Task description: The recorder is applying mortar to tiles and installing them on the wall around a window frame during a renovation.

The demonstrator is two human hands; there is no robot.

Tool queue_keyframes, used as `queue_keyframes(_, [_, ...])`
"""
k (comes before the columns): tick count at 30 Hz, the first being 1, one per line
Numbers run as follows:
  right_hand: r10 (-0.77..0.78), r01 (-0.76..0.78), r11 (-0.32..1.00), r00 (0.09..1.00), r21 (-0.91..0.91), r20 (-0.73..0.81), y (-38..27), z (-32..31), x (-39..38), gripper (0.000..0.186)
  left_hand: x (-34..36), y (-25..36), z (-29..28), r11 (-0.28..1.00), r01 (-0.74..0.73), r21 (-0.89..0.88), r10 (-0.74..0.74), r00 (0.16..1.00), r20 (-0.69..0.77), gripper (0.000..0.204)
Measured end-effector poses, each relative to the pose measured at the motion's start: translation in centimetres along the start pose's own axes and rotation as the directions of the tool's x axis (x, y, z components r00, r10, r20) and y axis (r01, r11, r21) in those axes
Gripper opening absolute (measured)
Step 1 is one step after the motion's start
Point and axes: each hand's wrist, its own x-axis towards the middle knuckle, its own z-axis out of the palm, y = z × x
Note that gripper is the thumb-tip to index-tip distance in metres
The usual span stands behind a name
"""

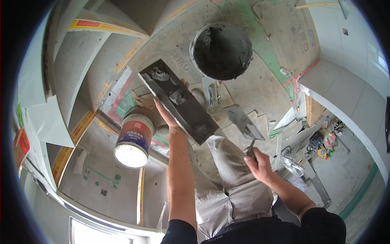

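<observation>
Bucket (221, 51) of grey mortar stands upper centre on the floor. Tile (178, 101), frame centre, long axis running upper left to lower right, rests on the left hand (164, 110), fingers spread beneath. Right hand (258, 162) grips a trowel (243, 122), blade pointing upper left, near the tile's lower end.
</observation>
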Motion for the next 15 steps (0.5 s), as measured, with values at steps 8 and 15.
queue_keyframes(8, [0.225,-0.332,0.922,0.879,0.2,0.42,0.5,-4.0,0.1,0.043,-3.7,-0.3,-3.7,0.999,-0.027,-0.036,0.026,0.999,-0.035,0.092])
queue_keyframes(15, [0.087,-0.127,0.991,0.864,0.047,0.496,-0.5,0.1,-0.7,0.041,-4.4,-0.3,-5.4,0.986,-0.143,-0.085,0.149,0.987,0.063,0.089])
